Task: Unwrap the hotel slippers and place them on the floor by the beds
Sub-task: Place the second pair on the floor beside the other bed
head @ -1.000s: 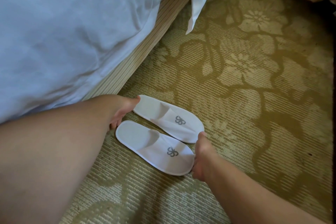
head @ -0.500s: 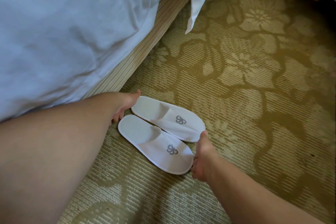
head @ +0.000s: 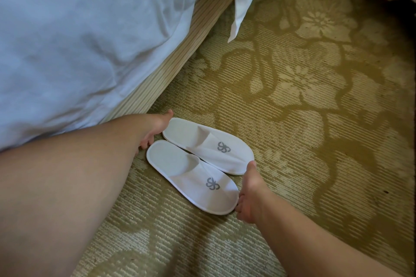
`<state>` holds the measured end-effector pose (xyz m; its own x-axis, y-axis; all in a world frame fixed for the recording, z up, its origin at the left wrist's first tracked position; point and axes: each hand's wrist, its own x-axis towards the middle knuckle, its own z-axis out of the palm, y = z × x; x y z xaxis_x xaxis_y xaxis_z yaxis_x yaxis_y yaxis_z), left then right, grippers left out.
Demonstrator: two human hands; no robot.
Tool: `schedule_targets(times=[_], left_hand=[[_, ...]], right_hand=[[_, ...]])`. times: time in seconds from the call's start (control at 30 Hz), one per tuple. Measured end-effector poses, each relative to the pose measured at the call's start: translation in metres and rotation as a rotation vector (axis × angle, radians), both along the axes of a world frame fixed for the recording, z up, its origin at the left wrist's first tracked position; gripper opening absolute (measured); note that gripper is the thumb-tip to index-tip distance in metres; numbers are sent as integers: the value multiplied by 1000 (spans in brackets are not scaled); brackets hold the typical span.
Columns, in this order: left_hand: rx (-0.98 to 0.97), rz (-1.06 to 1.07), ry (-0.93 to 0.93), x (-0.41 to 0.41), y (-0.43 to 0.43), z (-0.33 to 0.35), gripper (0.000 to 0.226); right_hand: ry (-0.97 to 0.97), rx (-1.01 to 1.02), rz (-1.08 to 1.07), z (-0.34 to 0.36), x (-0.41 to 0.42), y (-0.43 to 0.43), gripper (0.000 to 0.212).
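Two flat white cloth slippers, one nearer the bed [head: 209, 141] and one farther out [head: 180, 164], lie touching side by side on the green-gold floral carpet [head: 304, 130], just beside the striped beige bed base [head: 180, 56]. The left hand [head: 157, 129] meets their heels at the end closest to the bed base; the right hand [head: 249, 193] meets their toes at the far end. Both palms are turned away, so whether either hand grips cannot be told. A rumpled white sheet [head: 78, 40] overhangs the bed base, cut off by the frame.

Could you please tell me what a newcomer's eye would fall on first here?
Two white slippers lie side by side on the gold floral carpet, mid-frame beside the bed. The left hand touches their heels and the right hand their toes. White bedding drapes over the bed's edge at upper left.
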<state>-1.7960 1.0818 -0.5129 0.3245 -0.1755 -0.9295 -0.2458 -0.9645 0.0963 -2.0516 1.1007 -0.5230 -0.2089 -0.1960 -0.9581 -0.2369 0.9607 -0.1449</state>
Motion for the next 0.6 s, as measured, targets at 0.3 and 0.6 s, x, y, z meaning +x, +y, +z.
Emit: schedule_targets(times=[0.3,0.6], left_hand=[[-15,-7,-23,0,0,-2,98],[-13,3,-31,-2,0,-2,94]], right_hand=[[-50,-2,-15,0,-1,-6,94],[-22,-35,-22,-7,1,-8,90]])
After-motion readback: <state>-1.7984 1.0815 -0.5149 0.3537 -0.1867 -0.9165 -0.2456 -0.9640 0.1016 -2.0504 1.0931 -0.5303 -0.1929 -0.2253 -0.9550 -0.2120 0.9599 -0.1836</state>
